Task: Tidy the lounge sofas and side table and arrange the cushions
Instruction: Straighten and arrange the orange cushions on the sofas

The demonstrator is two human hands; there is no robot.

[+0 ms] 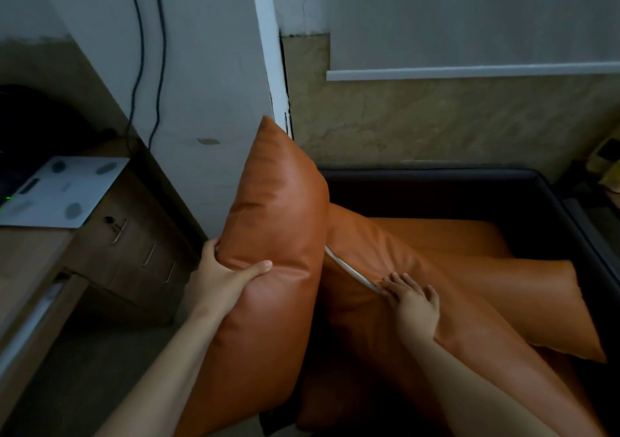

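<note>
At the left end of the sofa [436,176], beside the wall corner, my left hand [228,279] holds the upright cushion [275,222] on edge. The thumb lies across its front face and the other fingers [208,257] wrap round its left border, so this hand is closed on the cushion. My right hand [414,305] lies flat on the second cushion [385,255], fingers straight and holding nothing, just beside the pale zip [349,270]. That cushion leans against the upright one. A third cushion [536,305] lies on the orange seat to the right.

Handling, as I judge it:
- **Cover:** it is smooth with a sheen, like leather, and probably slippery on the broad faces.
- **Filling:** the face dents under my thumb, which suggests a soft filling. The whole cushion looks light enough for one hand.
- **Where to hold:** a border or corner, where the cover gathers into a ridge, should hold better than mid-face.
- **Zip side:** this edge is likely firmer, and I would press beside the zip rather than pull on it.

A wooden worktop [30,252] stands to the left, apart from the sofa.
</note>
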